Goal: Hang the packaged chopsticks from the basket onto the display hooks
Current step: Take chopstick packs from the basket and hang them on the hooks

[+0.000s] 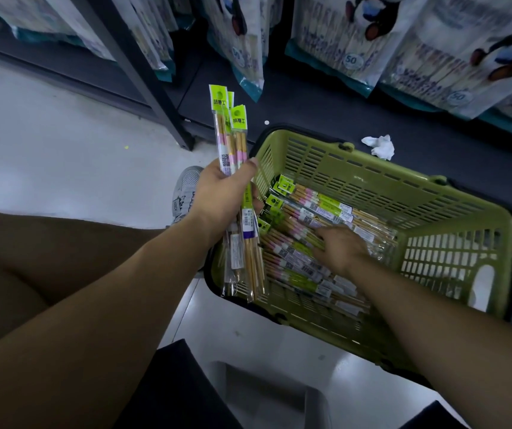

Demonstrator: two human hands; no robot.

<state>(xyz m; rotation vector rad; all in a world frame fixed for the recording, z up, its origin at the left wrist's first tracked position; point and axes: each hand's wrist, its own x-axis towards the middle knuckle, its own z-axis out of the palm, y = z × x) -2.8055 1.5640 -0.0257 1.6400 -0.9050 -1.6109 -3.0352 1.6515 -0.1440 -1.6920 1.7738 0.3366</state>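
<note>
The number 50 stands in a round badge on the hanging bags (350, 61). The green header cards of the chopstick packets (238, 119) carry three dark Chinese characters. White labels on the packets bear barcodes and square codes, their print too small to read.

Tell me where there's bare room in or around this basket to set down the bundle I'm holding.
Free: in the basket, the bare strip between the loose packs and its near rim; also the pale floor left of the shoe. Crowded: the basket's middle, where packs pile up under the right hand; the left hand grips the bundle over the left rim.
</note>
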